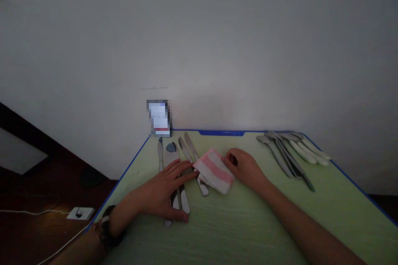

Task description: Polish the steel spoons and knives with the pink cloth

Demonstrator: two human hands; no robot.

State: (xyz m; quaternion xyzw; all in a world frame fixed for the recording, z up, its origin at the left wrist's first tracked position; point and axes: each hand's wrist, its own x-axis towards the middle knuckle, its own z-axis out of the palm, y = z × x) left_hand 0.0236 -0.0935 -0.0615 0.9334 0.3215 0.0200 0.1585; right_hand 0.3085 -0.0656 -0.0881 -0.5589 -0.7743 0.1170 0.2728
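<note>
My left hand point(168, 186) lies with its fingers stretched out across several table knives point(184, 203) at the left of the table. Its fingertips reach the near-left edge of a folded pink-and-white cloth point(214, 170). Part of the knives is hidden beneath this hand. Another knife point(203, 189) runs partly under the cloth, its handle end showing below. Thumb and fingers of my right hand point(244, 166) are pinched together at the cloth's right corner.
Several spoons point(282, 157), some with white handles point(306, 155), lie in a bunch at the table's right. A phone point(160, 118) with a lit, blurred screen leans on the wall. The light green table point(236, 232) has a blue rim. A power strip point(81, 213) sits lower left.
</note>
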